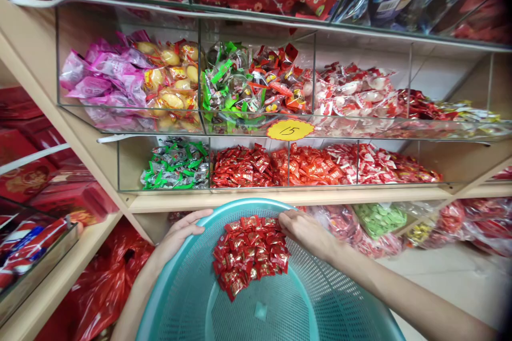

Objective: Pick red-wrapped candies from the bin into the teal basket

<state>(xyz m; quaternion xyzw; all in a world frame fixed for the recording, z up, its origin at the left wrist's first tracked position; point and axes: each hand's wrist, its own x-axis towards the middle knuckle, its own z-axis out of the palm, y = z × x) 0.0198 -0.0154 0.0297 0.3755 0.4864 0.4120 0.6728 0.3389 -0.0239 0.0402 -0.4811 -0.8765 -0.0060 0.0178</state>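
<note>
A teal perforated plastic basket (260, 325) fills the lower middle of the head view, tilted so that I look into it. My left hand (180, 232) grips its rim at the far left, fingers over the edge. Against the far inner wall lies a tight clump of red-wrapped candies (252, 250) with gold print. The curled fingers of my right hand (306, 229) are closed at the clump's upper right corner, just inside the rim. Whether a clear bag holds the candies together, I cannot tell.
Ahead are shelves with clear bins of wrapped candies (244, 165) and a yellow price tag (290, 130) reading 15. A wooden shelf edge (288, 200) runs just beyond the basket. Red boxes (76, 197) stand at left; bagged sweets (380, 221) lie low at right.
</note>
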